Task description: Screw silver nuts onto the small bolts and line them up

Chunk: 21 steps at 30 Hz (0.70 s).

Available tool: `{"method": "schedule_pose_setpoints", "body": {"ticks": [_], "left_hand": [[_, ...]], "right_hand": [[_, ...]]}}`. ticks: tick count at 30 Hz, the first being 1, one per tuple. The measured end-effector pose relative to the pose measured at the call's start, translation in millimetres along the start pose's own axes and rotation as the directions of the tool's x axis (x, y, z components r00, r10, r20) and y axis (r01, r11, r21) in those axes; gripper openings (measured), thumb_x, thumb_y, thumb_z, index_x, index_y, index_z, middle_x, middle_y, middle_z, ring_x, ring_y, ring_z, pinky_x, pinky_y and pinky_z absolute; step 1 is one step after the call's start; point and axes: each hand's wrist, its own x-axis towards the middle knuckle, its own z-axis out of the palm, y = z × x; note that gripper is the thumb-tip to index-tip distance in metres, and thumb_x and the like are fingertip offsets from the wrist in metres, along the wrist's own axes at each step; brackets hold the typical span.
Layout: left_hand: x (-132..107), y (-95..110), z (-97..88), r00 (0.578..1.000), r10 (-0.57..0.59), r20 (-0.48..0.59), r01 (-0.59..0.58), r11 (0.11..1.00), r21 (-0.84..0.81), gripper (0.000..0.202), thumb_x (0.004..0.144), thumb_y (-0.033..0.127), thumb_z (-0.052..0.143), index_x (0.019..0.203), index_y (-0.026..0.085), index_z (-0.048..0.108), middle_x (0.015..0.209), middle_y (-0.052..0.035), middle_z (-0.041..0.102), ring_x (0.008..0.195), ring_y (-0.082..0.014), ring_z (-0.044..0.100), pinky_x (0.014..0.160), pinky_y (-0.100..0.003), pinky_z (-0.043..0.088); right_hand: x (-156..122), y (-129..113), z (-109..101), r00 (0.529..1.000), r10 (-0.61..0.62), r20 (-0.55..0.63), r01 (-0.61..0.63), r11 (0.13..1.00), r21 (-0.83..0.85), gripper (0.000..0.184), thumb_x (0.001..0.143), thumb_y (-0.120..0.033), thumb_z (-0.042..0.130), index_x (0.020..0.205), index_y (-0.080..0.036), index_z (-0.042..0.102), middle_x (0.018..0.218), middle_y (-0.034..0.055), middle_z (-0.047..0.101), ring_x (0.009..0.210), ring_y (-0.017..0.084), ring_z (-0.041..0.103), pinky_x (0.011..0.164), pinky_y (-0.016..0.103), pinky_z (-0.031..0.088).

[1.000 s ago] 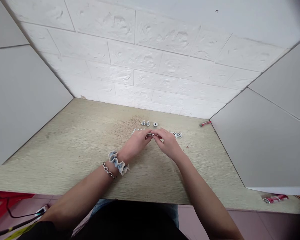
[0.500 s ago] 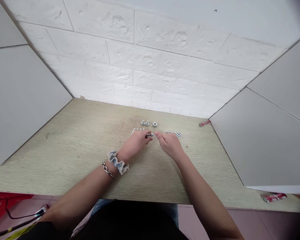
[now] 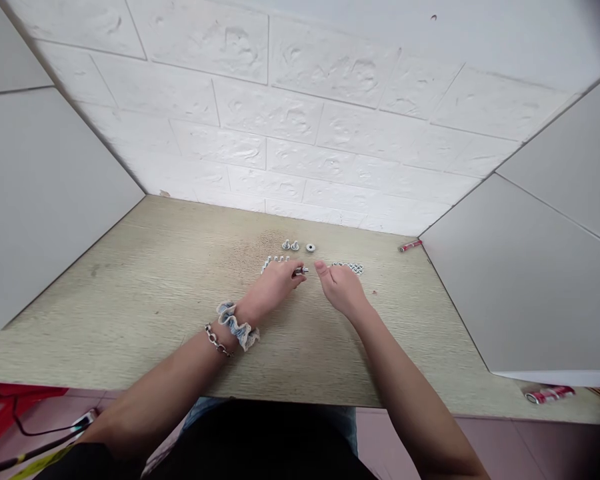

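My left hand (image 3: 274, 283) is closed around a small metal bolt (image 3: 303, 271), whose tip points right toward my other hand. My right hand (image 3: 344, 291) is a short gap away, fingers curled in and thumb on top; what it holds, if anything, is hidden. Beyond my left hand stand several small bolts (image 3: 276, 259), partly covered by it. Past the right hand lies a group of metal nuts (image 3: 356, 269). Farther back are two bolts with wide washers (image 3: 291, 246) and a round metal piece with a dark centre hole (image 3: 311, 248).
The wooden tabletop (image 3: 180, 267) ends at a white brick-patterned wall (image 3: 295, 120). Grey panels (image 3: 55, 200) close in both sides. One red cylinder (image 3: 410, 246) lies in the back right corner, another red cylinder (image 3: 550, 395) near the front right edge.
My right hand has drawn slightly to the right, widening the gap to the bolt. The left hand keeps its hold on the bolt with little movement.
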Motion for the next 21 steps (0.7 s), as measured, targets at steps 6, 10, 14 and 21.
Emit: {"method": "schedule_pose_setpoints", "body": {"ticks": [6, 10, 14, 21], "left_hand": [[-1.4, 2.7, -3.1, 0.999, 0.041, -0.006, -0.041, 0.998, -0.051, 0.018, 0.082, 0.025, 0.047, 0.094, 0.02, 0.06, 0.08, -0.0019, 0.065, 0.071, -0.015, 0.058, 0.067, -0.025, 0.04], [-1.3, 1.3, -1.4, 0.999, 0.034, -0.003, -0.034, 0.999, -0.024, 0.016, 0.081, 0.024, 0.048, 0.091, 0.019, 0.06, 0.082, -0.003, 0.065, 0.074, -0.0162, 0.058, 0.069, -0.027, 0.041], [0.1, -0.8, -0.5, 1.0, 0.01, -0.004, -0.01, 1.0, 0.015, 0.012, 0.08, 0.025, 0.051, 0.085, 0.019, 0.06, 0.072, -0.0017, 0.063, 0.067, -0.0153, 0.056, 0.066, -0.026, 0.04], [-1.3, 0.8, -2.4, 0.996, 0.079, -0.033, -0.08, 0.996, -0.044, 0.018, 0.083, 0.027, 0.046, 0.096, 0.021, 0.058, 0.081, -0.0014, 0.065, 0.071, -0.0144, 0.057, 0.065, -0.024, 0.039]], "right_hand": [[0.9, -6.2, -0.2, 0.966, -0.254, -0.054, 0.259, 0.942, 0.212, 0.015, 0.08, -0.026, 0.046, 0.09, -0.021, 0.056, 0.079, 0.0006, 0.06, 0.067, 0.012, 0.051, 0.06, 0.023, 0.037], [2.1, -4.0, 3.8, 0.975, -0.223, 0.01, 0.22, 0.968, 0.119, 0.023, 0.085, -0.033, 0.04, 0.077, -0.021, 0.059, 0.073, 0.0027, 0.061, 0.065, 0.014, 0.052, 0.059, 0.025, 0.035], [0.7, -0.8, 3.5, 0.999, 0.034, 0.04, -0.034, 0.999, -0.009, 0.056, 0.087, -0.05, 0.023, 0.046, -0.019, 0.047, 0.045, 0.0039, 0.048, 0.047, 0.014, 0.045, 0.047, 0.026, 0.027], [0.1, -8.1, 0.2, 0.981, -0.19, -0.035, 0.192, 0.944, 0.267, 0.02, 0.08, -0.031, 0.044, 0.096, -0.023, 0.053, 0.072, -0.0021, 0.059, 0.06, 0.011, 0.049, 0.058, 0.021, 0.035]]}}
